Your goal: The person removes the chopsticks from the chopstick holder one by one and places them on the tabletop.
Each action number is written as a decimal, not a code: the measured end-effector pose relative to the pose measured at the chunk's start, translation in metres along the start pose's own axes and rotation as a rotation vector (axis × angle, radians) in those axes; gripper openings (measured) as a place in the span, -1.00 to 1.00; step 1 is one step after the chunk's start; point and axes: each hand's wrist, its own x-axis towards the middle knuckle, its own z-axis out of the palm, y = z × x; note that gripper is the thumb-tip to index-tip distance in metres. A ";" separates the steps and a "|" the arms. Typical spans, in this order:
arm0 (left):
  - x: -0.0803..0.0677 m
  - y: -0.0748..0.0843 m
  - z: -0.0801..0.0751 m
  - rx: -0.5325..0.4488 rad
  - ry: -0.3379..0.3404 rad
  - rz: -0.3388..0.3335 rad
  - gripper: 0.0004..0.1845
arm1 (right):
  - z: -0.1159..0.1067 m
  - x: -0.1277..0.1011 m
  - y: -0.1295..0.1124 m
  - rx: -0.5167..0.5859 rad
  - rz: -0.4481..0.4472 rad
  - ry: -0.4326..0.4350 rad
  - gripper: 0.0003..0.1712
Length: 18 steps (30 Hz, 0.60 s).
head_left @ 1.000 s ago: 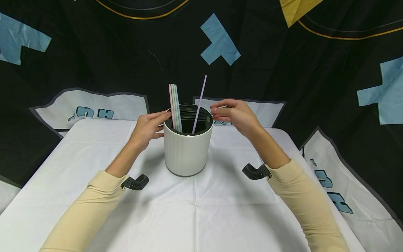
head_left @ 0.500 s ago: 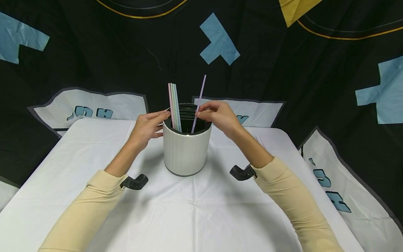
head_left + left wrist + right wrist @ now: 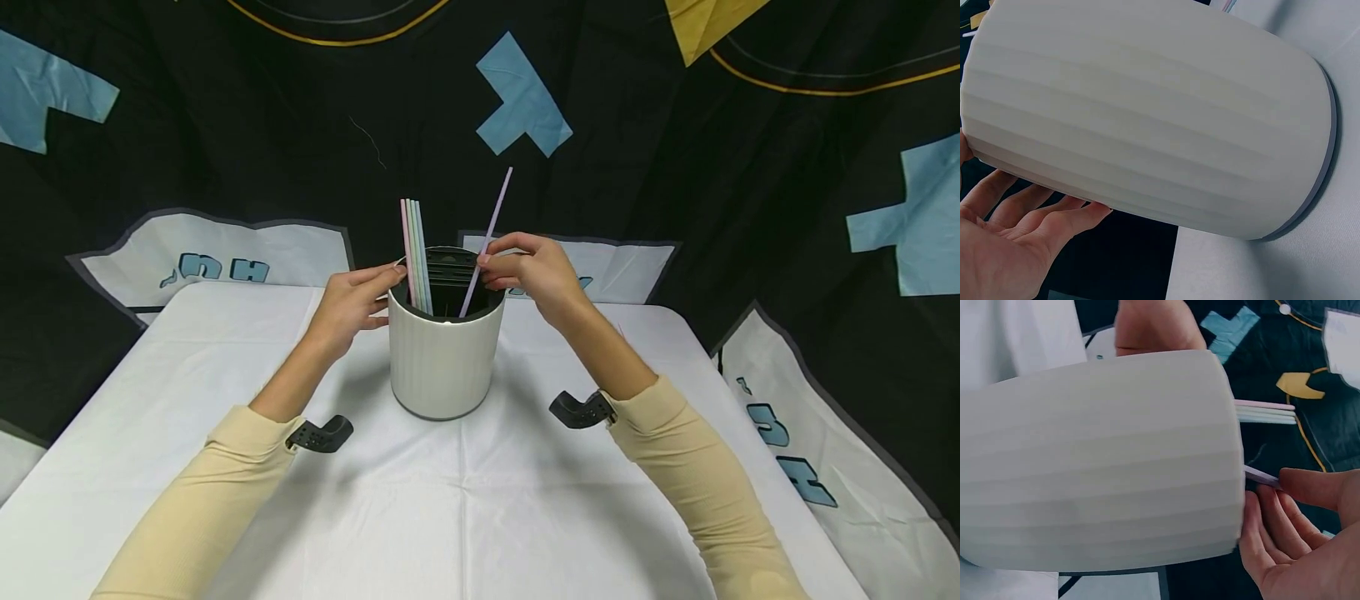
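At the head view, holder: a white ribbed holder (image 3: 446, 354) stood upright on the white-clothed surface (image 3: 225, 467), midway between the two hands.
Head view, straw: the purple straw (image 3: 486, 243) rose out of the holder's right half, its long axis leaning up and to the right, lower end down inside the dark divider.
Head view, right grip: the right hand (image 3: 531, 271) pinched the purple straw between thumb and fingertips just above the rim; this hand was on the straw itself, so far nearer than the other.
Head view, left grip: the left hand (image 3: 351, 302) lay with fairly straight fingers against the holder's left rim, holding nothing.
Head view, other straws: a bunch of pastel straws (image 3: 416, 254) stood near-upright at the left inside the holder, apart from the purple one.
Left wrist view: the fingers (image 3: 1054, 215) lay extended under the holder's wall (image 3: 1147, 119), touching it, not curled round.
Right wrist view: fingertips (image 3: 1310, 487) closed on the purple straw (image 3: 1261, 477) right at the holder's mouth; the pastel straws (image 3: 1265, 412) stuck out farther along the rim.
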 end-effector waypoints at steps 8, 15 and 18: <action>0.000 0.001 0.000 0.013 -0.003 -0.002 -0.40 | -0.018 -0.002 -0.010 0.224 -0.024 0.052 -0.86; 0.000 0.001 0.000 0.019 -0.001 -0.007 -0.39 | -0.039 -0.007 -0.024 0.355 -0.061 0.134 -0.79; 0.000 0.002 0.000 0.021 0.001 -0.011 -0.39 | -0.049 -0.008 -0.029 0.401 -0.083 0.165 -0.79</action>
